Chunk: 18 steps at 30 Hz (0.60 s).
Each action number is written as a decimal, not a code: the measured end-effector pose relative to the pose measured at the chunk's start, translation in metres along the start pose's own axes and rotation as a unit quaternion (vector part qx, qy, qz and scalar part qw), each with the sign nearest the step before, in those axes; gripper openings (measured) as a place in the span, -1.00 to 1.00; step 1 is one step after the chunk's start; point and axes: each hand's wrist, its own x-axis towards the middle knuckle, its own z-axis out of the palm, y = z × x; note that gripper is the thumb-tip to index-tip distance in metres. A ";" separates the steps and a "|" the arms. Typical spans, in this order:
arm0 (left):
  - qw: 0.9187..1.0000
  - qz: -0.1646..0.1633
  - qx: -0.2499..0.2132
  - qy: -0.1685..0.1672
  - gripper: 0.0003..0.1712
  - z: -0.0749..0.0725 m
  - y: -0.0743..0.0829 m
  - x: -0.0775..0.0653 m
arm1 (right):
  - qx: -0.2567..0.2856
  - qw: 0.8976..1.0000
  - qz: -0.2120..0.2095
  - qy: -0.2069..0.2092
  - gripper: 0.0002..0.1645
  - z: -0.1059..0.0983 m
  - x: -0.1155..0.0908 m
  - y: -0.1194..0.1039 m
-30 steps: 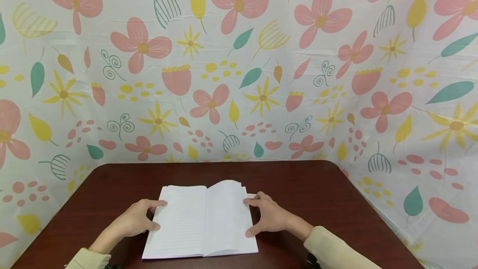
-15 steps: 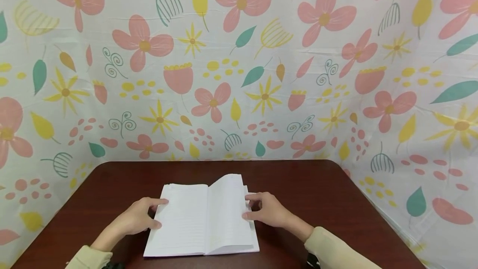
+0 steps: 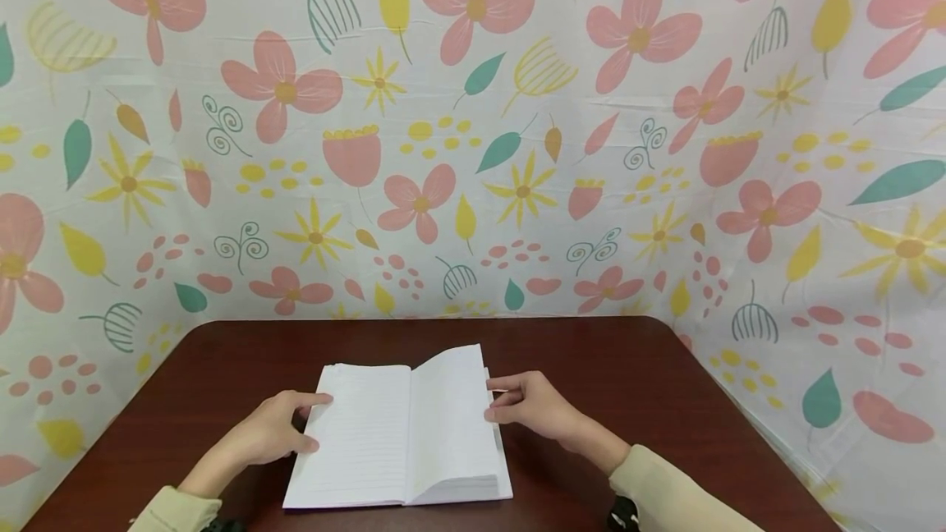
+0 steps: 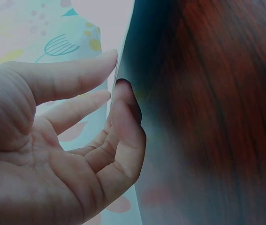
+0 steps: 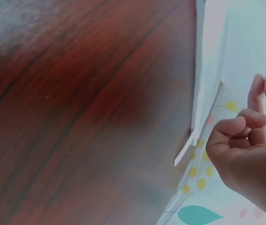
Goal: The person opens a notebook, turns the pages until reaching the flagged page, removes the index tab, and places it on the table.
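Observation:
An open notebook [image 3: 355, 433] with lined white pages lies on the dark wooden table. My left hand [image 3: 269, 429] grips its left edge. In the left wrist view the thumb rests on the page side and curled fingers [image 4: 128, 112] lie behind the edge. My right hand [image 3: 535, 405] is at the right edge, its thumb and index finger pinching a stack of raised pages [image 3: 451, 425]. These pages bow up from the right half, and their layered lower edge shows. In the right wrist view the fingertips [image 5: 257, 84] meet near the page, while the other fingers curl in.
The dark red-brown table [image 3: 591, 368] extends around the notebook. A flower-patterned curtain [image 3: 458, 146] hangs behind it and along both sides. A narrow white strip [image 5: 184, 150] sticks out past the notebook's edge in the right wrist view.
My right thumb has moved up the right edge toward the index finger. The right-hand pages have risen, and a thicker stack now shows. My left hand keeps its place.

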 end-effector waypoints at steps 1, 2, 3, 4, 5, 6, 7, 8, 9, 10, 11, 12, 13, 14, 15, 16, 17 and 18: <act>1.000 0.000 0.001 0.000 -0.24 0.000 0.000 0.000 | 0.004 1.000 0.002 -0.002 -0.32 0.000 0.000 -0.001; 1.000 0.000 0.003 0.001 -0.24 0.000 0.000 0.000 | 0.008 1.000 0.005 -0.005 -0.31 0.000 0.000 -0.002; 1.000 0.000 0.004 0.001 -0.24 0.000 0.001 0.000 | 0.012 1.000 0.008 -0.007 -0.31 0.000 0.000 -0.004; 1.000 0.001 0.005 0.002 -0.24 0.000 0.001 0.000 | 0.016 1.000 0.009 -0.010 -0.30 0.000 0.000 -0.005; 1.000 0.001 0.006 0.003 -0.24 0.000 0.001 0.000 | 0.021 1.000 0.009 -0.011 -0.30 0.000 0.000 -0.006; 1.000 0.001 0.007 0.003 -0.24 0.000 0.001 0.000 | 0.028 0.999 0.008 -0.013 -0.29 0.001 0.001 -0.008; 1.000 0.001 0.007 0.003 -0.24 0.000 0.001 -0.001 | 0.034 0.999 0.006 -0.014 -0.28 0.001 0.001 -0.009; 1.000 0.002 0.007 0.004 -0.24 0.000 0.002 -0.001 | 0.041 0.999 0.006 -0.015 -0.27 0.002 0.002 -0.010; 1.000 0.002 0.007 0.004 -0.24 0.000 0.002 -0.001 | 0.049 0.999 0.006 -0.015 -0.26 0.003 0.003 -0.011; 1.000 0.003 0.008 0.005 -0.24 0.000 0.002 -0.001 | 0.056 0.998 0.005 -0.014 -0.25 0.004 0.003 -0.013; 1.000 0.004 0.008 0.005 -0.25 0.000 0.002 -0.001 | 0.063 0.998 0.006 -0.014 -0.25 0.005 0.004 -0.014; 1.000 0.005 0.009 0.005 -0.25 0.000 0.002 -0.001 | 0.068 0.998 0.007 -0.013 -0.24 0.006 0.005 -0.015; 1.000 0.005 0.010 0.005 -0.25 0.000 0.002 -0.001 | 0.073 0.997 0.007 -0.013 -0.24 0.007 0.005 -0.016; 1.000 0.006 0.010 0.005 -0.25 0.000 0.002 -0.001 | 0.077 0.997 0.008 -0.012 -0.24 0.008 0.006 -0.017; 1.000 0.006 0.010 0.004 -0.25 -0.001 0.002 -0.001 | 0.080 0.997 0.008 -0.012 -0.24 0.009 0.007 -0.018; 1.000 0.006 0.010 0.004 -0.25 -0.001 0.002 -0.001 | 0.082 0.997 0.008 -0.012 -0.24 0.009 0.007 -0.020; 1.000 0.006 0.010 0.004 -0.25 -0.001 0.002 -0.001 | 0.083 0.996 0.007 -0.012 -0.24 0.010 0.008 -0.021; 1.000 0.006 0.010 0.004 -0.25 -0.001 0.002 -0.001 | 0.083 0.997 0.005 -0.011 -0.24 0.011 0.009 -0.022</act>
